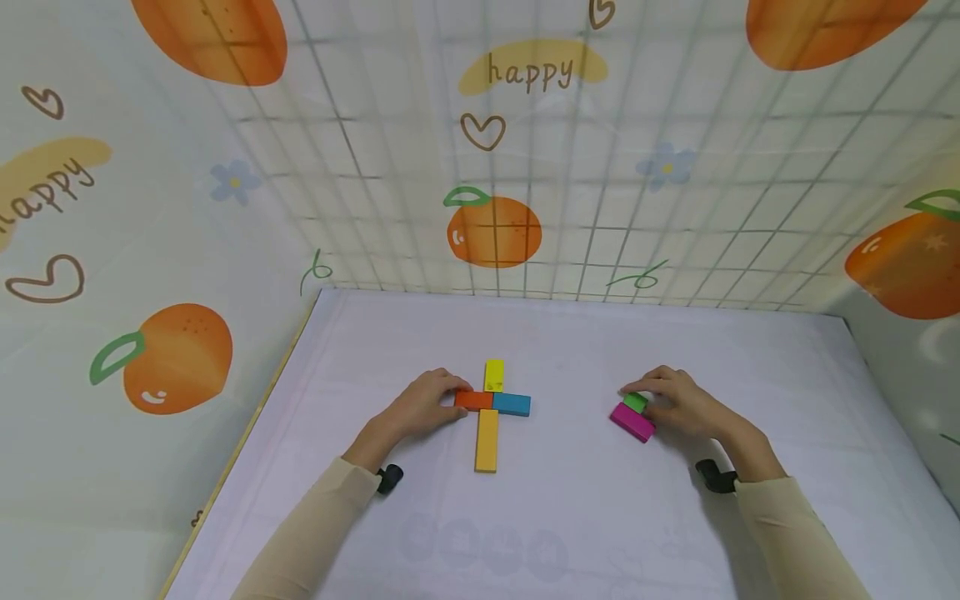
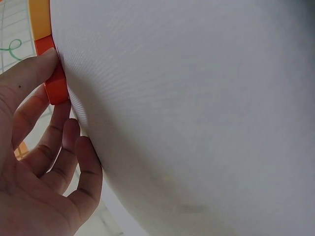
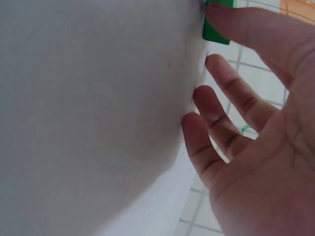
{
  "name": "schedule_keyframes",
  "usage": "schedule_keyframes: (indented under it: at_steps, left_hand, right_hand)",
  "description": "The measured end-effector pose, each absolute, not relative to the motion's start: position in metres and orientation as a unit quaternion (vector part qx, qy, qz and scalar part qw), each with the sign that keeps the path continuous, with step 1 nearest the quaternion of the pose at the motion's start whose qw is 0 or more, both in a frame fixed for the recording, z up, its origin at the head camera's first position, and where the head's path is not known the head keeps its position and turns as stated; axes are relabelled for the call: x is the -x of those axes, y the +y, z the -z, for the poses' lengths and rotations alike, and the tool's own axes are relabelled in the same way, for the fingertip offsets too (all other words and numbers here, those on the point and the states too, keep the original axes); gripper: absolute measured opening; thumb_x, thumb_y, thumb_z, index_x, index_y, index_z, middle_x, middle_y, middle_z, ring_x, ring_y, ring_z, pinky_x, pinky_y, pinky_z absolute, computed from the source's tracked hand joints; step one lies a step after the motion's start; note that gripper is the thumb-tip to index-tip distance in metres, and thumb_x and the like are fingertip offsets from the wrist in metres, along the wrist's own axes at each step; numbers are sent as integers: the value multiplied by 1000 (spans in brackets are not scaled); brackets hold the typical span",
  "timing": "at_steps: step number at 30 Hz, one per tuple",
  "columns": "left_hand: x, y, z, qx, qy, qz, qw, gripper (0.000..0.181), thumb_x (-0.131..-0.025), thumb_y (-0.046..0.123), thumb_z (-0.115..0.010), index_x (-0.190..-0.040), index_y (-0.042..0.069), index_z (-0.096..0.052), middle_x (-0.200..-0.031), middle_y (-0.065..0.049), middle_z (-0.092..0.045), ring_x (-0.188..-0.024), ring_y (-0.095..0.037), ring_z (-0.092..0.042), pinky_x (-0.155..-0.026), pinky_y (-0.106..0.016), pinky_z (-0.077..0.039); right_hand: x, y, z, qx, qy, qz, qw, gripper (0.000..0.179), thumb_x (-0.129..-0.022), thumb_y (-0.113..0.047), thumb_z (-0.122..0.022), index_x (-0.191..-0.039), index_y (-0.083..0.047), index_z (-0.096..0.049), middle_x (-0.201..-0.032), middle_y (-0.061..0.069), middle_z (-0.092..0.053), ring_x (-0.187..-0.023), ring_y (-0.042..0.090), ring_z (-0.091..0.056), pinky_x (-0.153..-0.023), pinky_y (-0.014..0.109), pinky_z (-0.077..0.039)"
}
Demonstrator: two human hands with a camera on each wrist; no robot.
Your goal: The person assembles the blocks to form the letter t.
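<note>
In the head view my left hand pinches the left end of an orange-red block between thumb and fingers. That block lies end to end with a blue block. A bright yellow block stands off their far side, and a longer amber block extends from their near side, making a cross. Farther right, my right hand holds a small green block between thumb and forefinger; its other fingers are spread in the right wrist view. A magenta block lies right against the green one, slanted.
All the blocks lie on a white tabletop. Behind it hangs a printed cloth with oranges and grid lines, and similar cloth stands at the left and right sides. The table's left edge shows a yellowish strip.
</note>
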State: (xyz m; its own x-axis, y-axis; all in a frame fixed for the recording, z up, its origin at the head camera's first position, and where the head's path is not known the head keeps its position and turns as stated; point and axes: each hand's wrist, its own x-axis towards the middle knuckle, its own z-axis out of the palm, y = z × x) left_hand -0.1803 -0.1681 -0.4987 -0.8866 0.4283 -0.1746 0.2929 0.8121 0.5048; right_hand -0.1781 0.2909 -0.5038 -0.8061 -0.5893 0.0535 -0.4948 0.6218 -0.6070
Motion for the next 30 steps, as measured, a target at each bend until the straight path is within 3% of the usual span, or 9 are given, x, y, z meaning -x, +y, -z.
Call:
schedule_keyframes:
  at_steps: [14, 23, 30]
  left_hand:
    - [180, -169, 500, -196, 941, -237, 138, 34, -90, 26, -77, -124, 21, -70, -116, 3, -60, -103, -16, -52, -93, -35, -46]
    - [179, -169, 499, -196, 941, -241, 138, 35, -90, 26, -77, -124, 20, -69, -115, 2, -60, -103, -16, -52, -94, -35, -46]
    - [179, -169, 496, -193, 941, -242, 138, 35, -90, 25, -77, -124, 19, -70, -115, 2, -61, -103, -17, -52, -94, -36, -47]
  right_hand:
    - [178, 289, 503, 291, 902, 311, 70, 41, -83, 9, -72, -120, -10, -72, -114, 9, -61, -105, 30, -52, -84, 47, -41]
    - [177, 289, 502, 272, 904, 322, 66, 39, -83, 7, -75, -119, -7, -71, -109, 5, -64, -101, 29, -58, -84, 47, -50]
    - [170, 292, 496, 240, 910, 332, 59, 38, -84, 1, -77, -121, -5, -69, -110, 10, -63, -100, 33, -60, -85, 52, -51]
